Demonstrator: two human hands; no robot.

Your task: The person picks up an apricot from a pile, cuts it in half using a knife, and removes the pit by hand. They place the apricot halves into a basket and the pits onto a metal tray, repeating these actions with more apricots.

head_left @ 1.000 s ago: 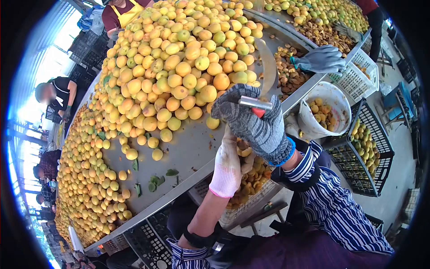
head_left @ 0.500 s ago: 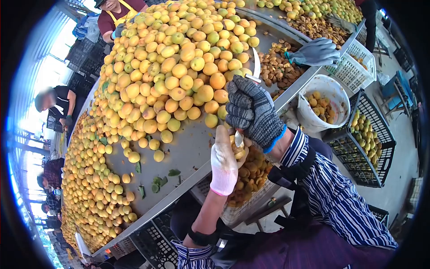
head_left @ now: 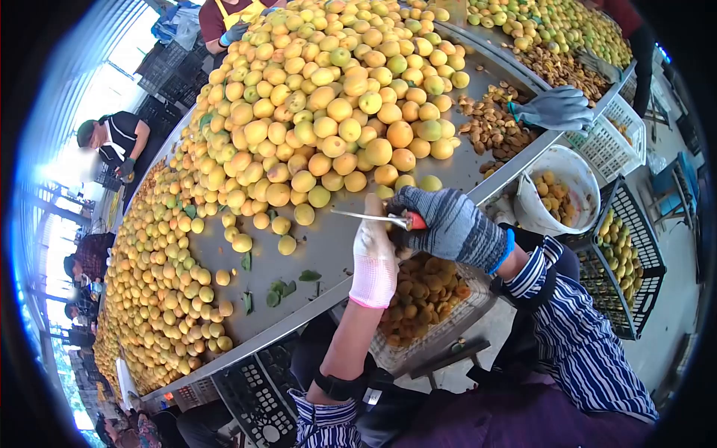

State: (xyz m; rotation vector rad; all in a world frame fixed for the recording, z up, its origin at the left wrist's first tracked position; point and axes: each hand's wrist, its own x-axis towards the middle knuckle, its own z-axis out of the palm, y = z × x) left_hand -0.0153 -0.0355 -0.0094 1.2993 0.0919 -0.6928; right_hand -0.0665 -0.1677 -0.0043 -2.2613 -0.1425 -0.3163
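Observation:
My right hand (head_left: 452, 228), in a grey knitted glove, is wrapped round the red handle of a knife (head_left: 416, 221). Its curved blade points left, across the fingers of my left hand (head_left: 373, 250). That hand wears a white and pink glove, and its fingers are raised close beside the right hand; whatever lies between the two is hidden. Just beyond both hands, a large heap of yellow-orange fruit (head_left: 321, 112) covers the metal table (head_left: 314, 257). Under the table edge, below my hands, a crate (head_left: 441, 325) holds opened fruit.
Pits (head_left: 497, 123) and a grey glove (head_left: 556, 110) lie at the table's right edge. Beyond stand a white bucket (head_left: 529, 213), a white crate (head_left: 609, 153) and a black crate (head_left: 650, 276) of fruit. Several co-workers are around the table; leaves (head_left: 280, 290) lie on it.
The knife has turned from upright to pointing left, over my left hand. My right hand has rotated and lowered beside the left. The view has shifted, moving the table scene rightward.

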